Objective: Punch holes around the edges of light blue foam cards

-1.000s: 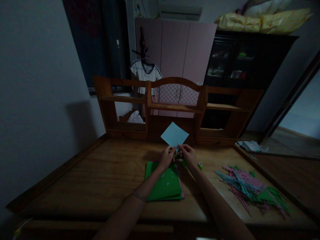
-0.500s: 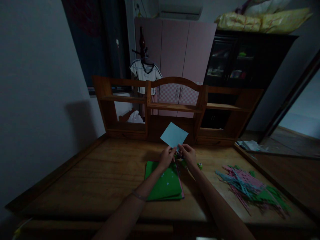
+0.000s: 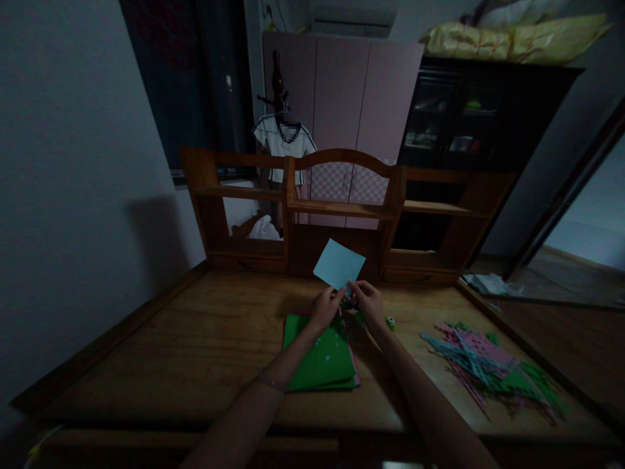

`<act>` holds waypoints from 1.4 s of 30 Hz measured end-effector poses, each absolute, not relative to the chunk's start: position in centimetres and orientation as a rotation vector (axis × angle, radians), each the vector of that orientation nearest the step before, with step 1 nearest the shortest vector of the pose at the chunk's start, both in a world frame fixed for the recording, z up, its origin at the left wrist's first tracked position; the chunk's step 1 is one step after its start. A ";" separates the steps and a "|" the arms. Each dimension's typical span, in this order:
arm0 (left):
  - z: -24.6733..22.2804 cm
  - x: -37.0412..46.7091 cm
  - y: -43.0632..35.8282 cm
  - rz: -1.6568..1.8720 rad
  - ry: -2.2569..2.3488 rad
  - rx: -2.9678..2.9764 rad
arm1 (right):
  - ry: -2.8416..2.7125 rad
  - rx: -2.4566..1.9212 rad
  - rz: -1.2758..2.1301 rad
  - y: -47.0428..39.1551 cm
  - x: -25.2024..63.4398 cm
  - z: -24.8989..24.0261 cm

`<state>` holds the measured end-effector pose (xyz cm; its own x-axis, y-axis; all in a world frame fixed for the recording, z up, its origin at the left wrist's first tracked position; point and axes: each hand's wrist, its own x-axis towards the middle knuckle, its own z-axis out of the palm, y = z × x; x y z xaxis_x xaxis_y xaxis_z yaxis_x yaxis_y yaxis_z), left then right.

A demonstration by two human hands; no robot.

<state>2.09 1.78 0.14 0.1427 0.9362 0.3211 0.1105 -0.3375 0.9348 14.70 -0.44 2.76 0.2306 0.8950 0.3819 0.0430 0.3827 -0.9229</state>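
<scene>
A light blue sheet of paper [image 3: 339, 262] is held up above the desk, its lower corner between both hands. My left hand [image 3: 327, 307] pinches that corner from the left, fingers closed. My right hand [image 3: 367, 301] grips the same corner from the right, thumb and fingers together. Beneath my left wrist lies a stack of green sheets [image 3: 322, 358] with a pink edge showing and small pale scraps on top. A small dark object behind the fingers is too hidden to name. Beside my right wrist sits a green thing with an eye-like spot [image 3: 390, 322].
A heap of pink, blue and green paper strips [image 3: 488, 365] lies on the right of the wooden desk [image 3: 195, 339]. A wooden shelf unit [image 3: 342, 208] stands along the desk's back edge. The wall [image 3: 97, 163] borders the left side.
The blue paper has turned and tilted slightly, its top corner shifting a little to the left. Both hands stay in nearly the same place, still on the paper.
</scene>
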 end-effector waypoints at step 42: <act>0.1 1.8 2.1 1.404 0.993 1.518 | -1.327 -1.229 0.443 -1.0 15.4 3.6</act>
<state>1.81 2.06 0.13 0.0657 0.9351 0.3484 0.0169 -0.3501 0.9366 15.41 -1.03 3.60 0.2737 0.8334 0.4802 0.3775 0.3661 -0.8506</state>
